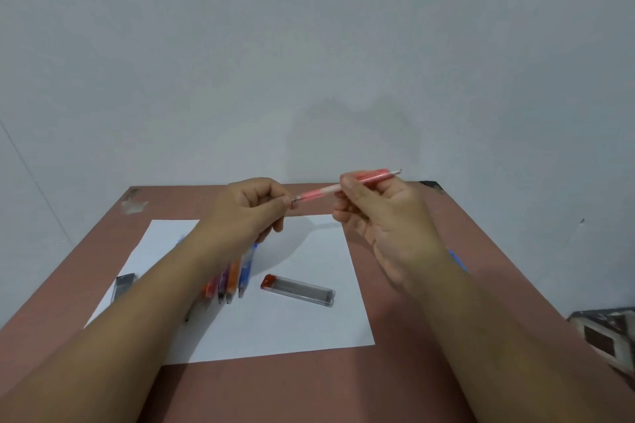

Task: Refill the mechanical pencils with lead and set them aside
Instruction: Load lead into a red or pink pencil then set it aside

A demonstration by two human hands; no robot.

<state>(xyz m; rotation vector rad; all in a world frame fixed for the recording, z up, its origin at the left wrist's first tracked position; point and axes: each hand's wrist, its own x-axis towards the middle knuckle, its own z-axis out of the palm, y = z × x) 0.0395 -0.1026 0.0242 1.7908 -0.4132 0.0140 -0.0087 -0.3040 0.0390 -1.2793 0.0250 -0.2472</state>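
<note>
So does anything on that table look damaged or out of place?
Only small things. The brown table has a worn, pale patch at its far left corner, where the surface looks scraped. The clear lead case lies askew on the white paper. Nothing looks spilled.

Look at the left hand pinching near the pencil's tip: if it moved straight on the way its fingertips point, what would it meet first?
The left hand points rightward at the pink mechanical pencil, so it would probably meet that pencil's tip at once, then the right hand holding the barrel. Depth is unclear.
</note>
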